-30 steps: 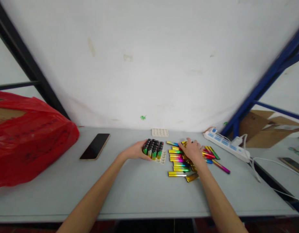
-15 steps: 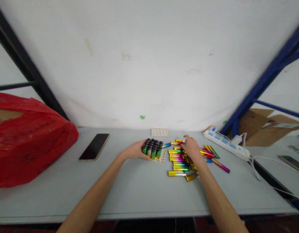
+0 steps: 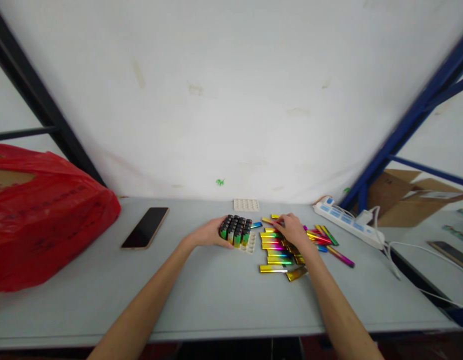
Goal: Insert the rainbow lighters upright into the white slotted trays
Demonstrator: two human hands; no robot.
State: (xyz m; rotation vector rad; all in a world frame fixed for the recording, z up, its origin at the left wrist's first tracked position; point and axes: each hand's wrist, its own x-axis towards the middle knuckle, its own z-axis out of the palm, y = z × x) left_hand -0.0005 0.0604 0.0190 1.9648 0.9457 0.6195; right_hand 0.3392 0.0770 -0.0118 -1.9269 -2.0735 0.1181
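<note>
A white tray (image 3: 251, 245) packed with several upright lighters (image 3: 237, 229) sits mid-table. My left hand (image 3: 207, 233) rests against its left side, fingers curled on the lighters. Right of the tray lies a heap of shiny metallic sleeves (image 3: 276, 248) in gold, green, pink and blue. My right hand (image 3: 293, 229) lies over the back of this heap, fingers closed around a gold sleeve (image 3: 268, 220) that sticks out to the left. More sleeves (image 3: 329, 237) fan out to the right.
An empty white tray (image 3: 247, 204) lies by the wall. A dark phone (image 3: 145, 227) sits left of centre, a red plastic bag (image 3: 43, 212) at far left. A white power strip (image 3: 347, 220) with cables lies at right, beside a blue rack post and cardboard box (image 3: 407, 197).
My right hand slid back and left over the heap and closed on a gold sleeve. The left hand stayed on the lighter tray.
</note>
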